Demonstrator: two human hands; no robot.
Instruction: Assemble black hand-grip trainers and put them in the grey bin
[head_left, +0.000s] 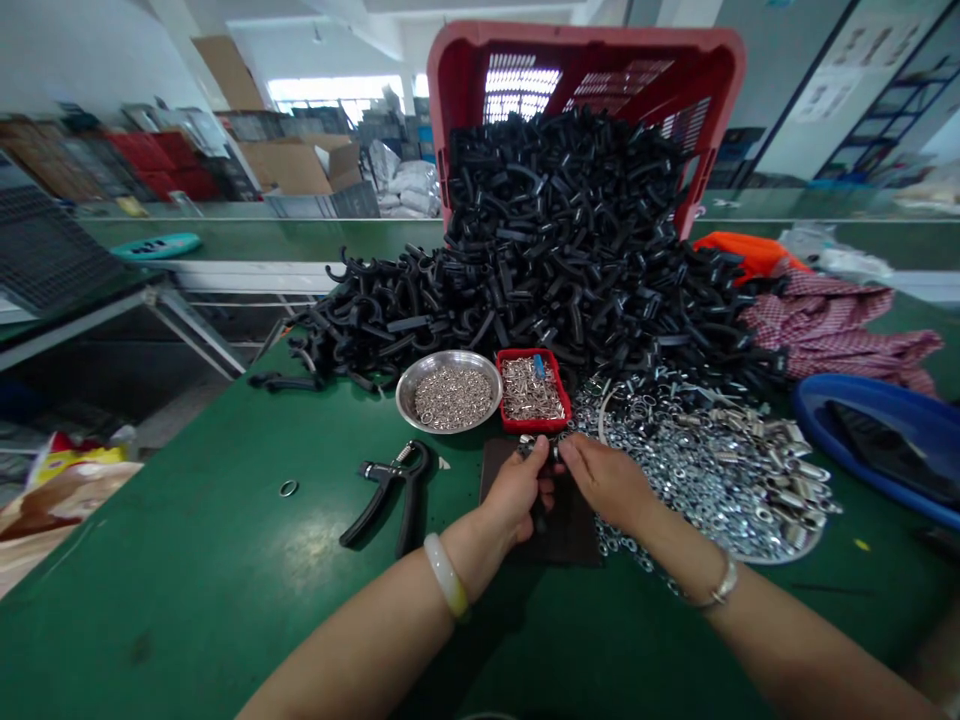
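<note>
Over a dark pad (570, 535) on the green table, my left hand (519, 492) is closed around a black part (538, 518) that shows below its fingers. My right hand (606, 480) meets it from the right, its fingertips pinched on small metal pieces at the part's upper end; their exact shape is too small to tell. Just beyond the hands sit a red tray (534, 426) of small metal pins and a steel bowl (406, 408) of tiny metal parts. To the left lies a black hand grip with a spring (388, 490).
Black handles (540, 250) heap up beyond the bowls, spilling from a red crate (592, 38). Metal rings and sleeves (720, 480) spread at right beside a blue basin (877, 400) and checkered cloth (832, 320). One ring (288, 488) lies at left.
</note>
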